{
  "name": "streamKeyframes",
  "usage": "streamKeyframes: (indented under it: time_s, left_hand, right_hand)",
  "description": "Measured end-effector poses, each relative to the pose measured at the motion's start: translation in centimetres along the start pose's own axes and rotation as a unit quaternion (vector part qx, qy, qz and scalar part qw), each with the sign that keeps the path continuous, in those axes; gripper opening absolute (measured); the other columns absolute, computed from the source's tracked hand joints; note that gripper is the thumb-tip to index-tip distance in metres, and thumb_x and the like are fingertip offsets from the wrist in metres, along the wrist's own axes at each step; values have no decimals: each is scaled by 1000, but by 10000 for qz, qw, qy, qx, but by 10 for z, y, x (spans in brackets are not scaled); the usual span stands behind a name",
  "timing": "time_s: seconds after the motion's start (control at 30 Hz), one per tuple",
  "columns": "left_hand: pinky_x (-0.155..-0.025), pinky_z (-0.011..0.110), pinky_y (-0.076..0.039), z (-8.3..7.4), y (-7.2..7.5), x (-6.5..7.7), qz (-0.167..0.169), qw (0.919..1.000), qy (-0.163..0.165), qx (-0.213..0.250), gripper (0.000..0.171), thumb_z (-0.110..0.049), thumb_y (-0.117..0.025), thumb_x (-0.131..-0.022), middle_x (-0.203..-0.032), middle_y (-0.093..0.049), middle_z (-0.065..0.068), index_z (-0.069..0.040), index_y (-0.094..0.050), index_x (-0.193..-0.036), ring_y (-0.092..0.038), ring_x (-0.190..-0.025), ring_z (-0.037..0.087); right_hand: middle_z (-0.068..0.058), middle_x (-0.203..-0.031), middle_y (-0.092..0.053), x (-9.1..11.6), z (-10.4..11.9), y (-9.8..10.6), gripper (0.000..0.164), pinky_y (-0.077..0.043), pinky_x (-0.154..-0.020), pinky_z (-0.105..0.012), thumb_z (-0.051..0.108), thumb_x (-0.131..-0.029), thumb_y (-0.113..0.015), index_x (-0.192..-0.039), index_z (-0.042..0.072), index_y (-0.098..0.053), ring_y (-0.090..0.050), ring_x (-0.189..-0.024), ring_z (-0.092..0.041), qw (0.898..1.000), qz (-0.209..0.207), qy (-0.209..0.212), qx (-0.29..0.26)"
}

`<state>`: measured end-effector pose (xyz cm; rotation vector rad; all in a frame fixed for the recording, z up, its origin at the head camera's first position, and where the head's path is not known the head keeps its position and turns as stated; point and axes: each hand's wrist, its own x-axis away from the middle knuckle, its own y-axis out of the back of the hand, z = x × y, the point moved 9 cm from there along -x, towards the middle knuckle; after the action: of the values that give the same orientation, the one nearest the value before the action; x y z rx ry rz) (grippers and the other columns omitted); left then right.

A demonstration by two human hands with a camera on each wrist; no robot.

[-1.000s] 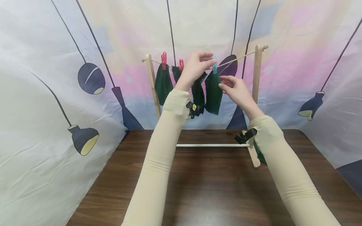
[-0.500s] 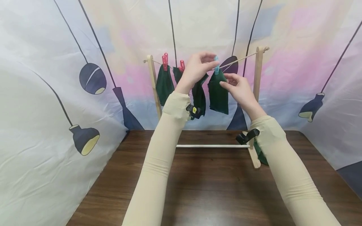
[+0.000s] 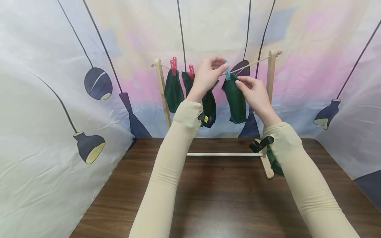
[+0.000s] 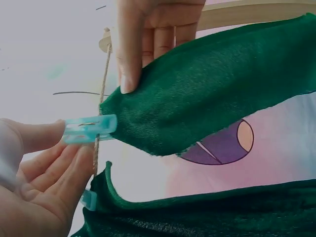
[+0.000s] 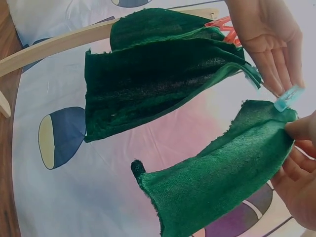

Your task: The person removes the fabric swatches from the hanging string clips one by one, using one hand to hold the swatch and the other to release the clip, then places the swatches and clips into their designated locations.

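Shifted farther right than a second ago, the lower end of the green cloth (image 3: 236,102) is seen below the rope (image 3: 253,61), the long axis being slanted down and slightly rightward. Its top is overlapped by the blue clothespin (image 3: 228,73), which is set nearly upright, jaws downward. The clothespin's upper part is pinched by the left hand (image 3: 207,75), the cloth's upper right edge by the right hand (image 3: 256,95).

1. Our left fingers (image 4: 74,170) pinch a blue clip (image 4: 98,126) on the rope (image 4: 105,74).
2. Its tip meets the end of a green cloth (image 4: 207,84).
3. Our right fingers (image 4: 164,42) hold that cloth's edge near the clip.
4. Below, we see a second cloth (image 4: 197,215) and another clip (image 4: 89,200).
5. A painted lamp (image 4: 224,145) shows behind the first cloth.
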<state>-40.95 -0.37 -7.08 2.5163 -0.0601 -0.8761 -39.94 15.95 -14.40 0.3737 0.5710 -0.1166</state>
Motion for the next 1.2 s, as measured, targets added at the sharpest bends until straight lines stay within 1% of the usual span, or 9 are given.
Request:
streamKeyframes:
  time_s: [0.1,0.3,0.47,0.63,0.8,1.0,1.1,1.2]
  left_hand:
    - [-88,26,-54,-1,3,0,-196,9998,-89,30,25,-22,-69,-98,-117,-71,6,-8,-71,-118,-67,-108,15]
    - [-87,24,-53,-8,11,2,-668,9966,-362,304,18,-18,-70,-97,-110,-74,6,-6,-73,-110,-68,-102,13]
    - [-87,22,-51,-15,20,3,-1041,9910,-659,531,16,-16,-71,-96,-106,-74,6,-5,-73,-107,-68,-98,13]
    - [-90,22,-50,-25,28,6,-1281,9851,-906,707,16,-15,-70,-96,-106,-74,7,-4,-73,-107,-69,-100,13]
    - [-91,23,-51,-36,31,10,-1257,9831,-1055,808,18,-14,-70,-96,-108,-73,8,-2,-72,-109,-68,-103,14]
    - [-92,22,-51,-41,34,15,-1050,9864,-999,769,21,-16,-69,-97,-112,-72,7,-3,-70,-114,-67,-105,14]
    - [-92,22,-51,-41,40,20,-978,9875,-989,745,25,-17,-68,-98,-115,-70,7,-4,-69,-119,-66,-107,14]
    - [-92,22,-51,-42,51,24,-990,9869,-1019,768,30,-18,-68,-98,-118,-69,8,-4,-67,-124,-65,-109,14]
  right_hand:
    - [-15,-122,-69,0,2,1,41,-53,-95,-34,33,-102,-60,-134,6,-65,-67,-103,-17,10000,-51,32,-15]
    - [-14,-121,-70,0,2,1,41,-55,-89,-28,33,-101,-61,-132,6,-67,-67,-97,-12,10000,-37,36,-77]
    - [-14,-120,-70,-1,1,1,41,-55,-89,-28,34,-102,-61,-133,8,-67,-68,-96,-12,10000,-25,25,3]
    - [-14,-121,-70,0,1,2,41,-55,-89,-28,34,-102,-61,-133,8,-67,-68,-97,-13,10000,-13,27,71]
    - [-14,-119,-71,1,3,3,40,-54,-84,-24,33,-102,-61,-132,8,-67,-68,-95,-13,9998,12,107,149]
    - [-14,-119,-71,4,2,8,39,-52,-79,-19,32,-102,-61,-132,8,-68,-67,-93,-9,9996,1,205,199]
    - [-13,-117,-71,8,2,13,38,-51,-76,-17,30,-102,-62,-131,7,-68,-66,-89,-4,9995,18,279,154]
    - [-10,-114,-72,11,4,21,38,-52,-75,-15,30,-101,-63,-131,6,-67,-65,-86,-2,9995,73,304,82]
